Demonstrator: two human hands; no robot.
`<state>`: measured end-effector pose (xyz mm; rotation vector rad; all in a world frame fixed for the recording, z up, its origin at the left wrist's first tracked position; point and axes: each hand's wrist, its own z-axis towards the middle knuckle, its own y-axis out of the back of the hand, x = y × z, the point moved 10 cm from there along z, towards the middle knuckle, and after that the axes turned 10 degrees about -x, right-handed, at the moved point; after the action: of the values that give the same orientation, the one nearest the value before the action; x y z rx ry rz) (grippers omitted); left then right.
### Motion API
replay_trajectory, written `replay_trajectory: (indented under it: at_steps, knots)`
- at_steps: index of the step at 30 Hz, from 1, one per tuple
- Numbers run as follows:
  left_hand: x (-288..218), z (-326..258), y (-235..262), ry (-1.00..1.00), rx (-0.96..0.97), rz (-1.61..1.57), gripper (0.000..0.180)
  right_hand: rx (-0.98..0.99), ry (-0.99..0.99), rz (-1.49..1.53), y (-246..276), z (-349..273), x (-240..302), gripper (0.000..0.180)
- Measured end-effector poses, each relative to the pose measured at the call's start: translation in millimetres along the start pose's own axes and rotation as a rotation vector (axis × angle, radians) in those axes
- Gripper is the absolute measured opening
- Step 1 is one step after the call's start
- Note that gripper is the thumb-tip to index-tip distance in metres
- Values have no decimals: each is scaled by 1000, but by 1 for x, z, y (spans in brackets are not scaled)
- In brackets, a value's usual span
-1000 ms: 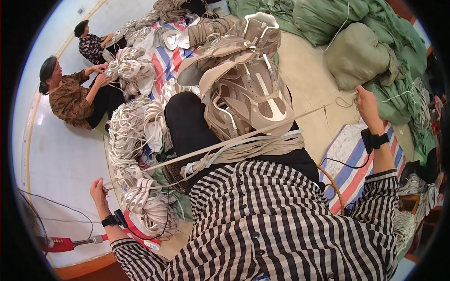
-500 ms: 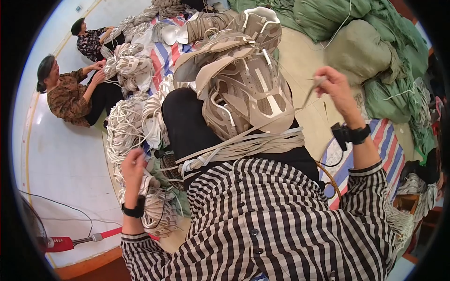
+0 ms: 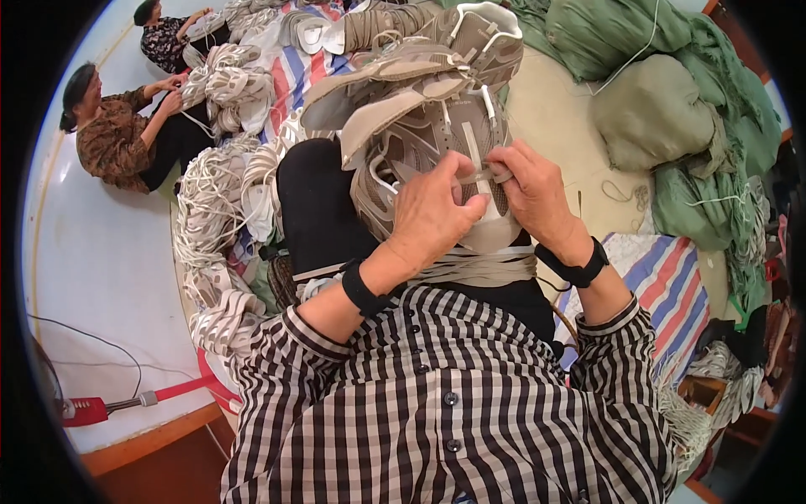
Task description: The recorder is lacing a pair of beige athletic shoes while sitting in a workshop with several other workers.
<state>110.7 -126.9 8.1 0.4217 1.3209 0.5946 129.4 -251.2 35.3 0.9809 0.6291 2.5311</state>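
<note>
A stack of brown-beige mesh shoe uppers (image 3: 420, 139) rests on my lap, the toe of the front one facing me. Over that upper my left hand (image 3: 432, 206) bends in with thumb and fingers closed around a flat beige shoelace (image 3: 484, 177). From the other side my right hand (image 3: 537, 189) pinches the same lace, close to the left fingertips. The lace spans the small gap between both hands, above the tongue strip. A bundle of flat beige laces (image 3: 478, 269) lies across my thighs, below the uppers. My fingers hide part of the lace.
To the left lie heaps of laced pale uppers (image 3: 214, 189). Two people (image 3: 117, 134) sit beyond them, handling uppers. Green cloth sacks (image 3: 655, 118) fill the far right. A striped sheet (image 3: 646, 286) spreads beside my right arm, and a red-handled tool (image 3: 109, 410) lies at the lower left.
Both hands have come in from the sides and met over the front upper. My right hand brought the lace inward; my left hand, earlier out at the left, now grips it too.
</note>
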Motion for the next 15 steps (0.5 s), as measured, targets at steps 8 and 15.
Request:
replay_trajectory:
  at_steps: [8,15]
  knots:
    - [16,-11,-2,45,-49,-42,34,44,31,-100,-6,1,-3,21]
    - [19,-14,-4,14,-74,-52,32,169,25,-18,-10,5,6,14]
